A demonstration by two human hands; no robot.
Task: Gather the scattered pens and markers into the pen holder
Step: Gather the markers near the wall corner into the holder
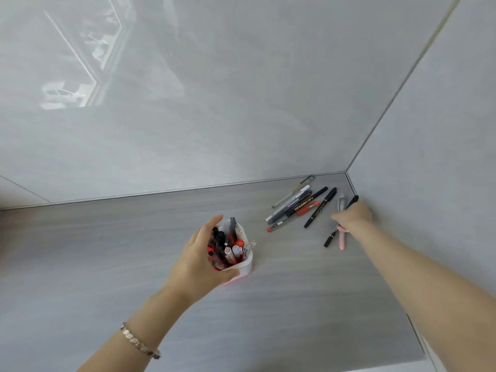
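Head view. Left hand (pixel 198 260) wrapped around the white pen holder (pixel 243 265), mid-worktop (pixel 107 251), already crowded with pens. Right hand (pixel 351 217) closed over two items at the far right corner: a black marker (pixel 330 238) and a pink pen (pixel 342 241). Loose pile (pixel 298 204) lies just left of that hand, against the wall.

Risks, as judged: two barrels pinched at once may slip or cross; the packed holder may refuse more, or tip if the steadying grip loosens.

place: home or office corner | grey countertop (pixel 134 237) | glossy wall panels (pixel 214 103)
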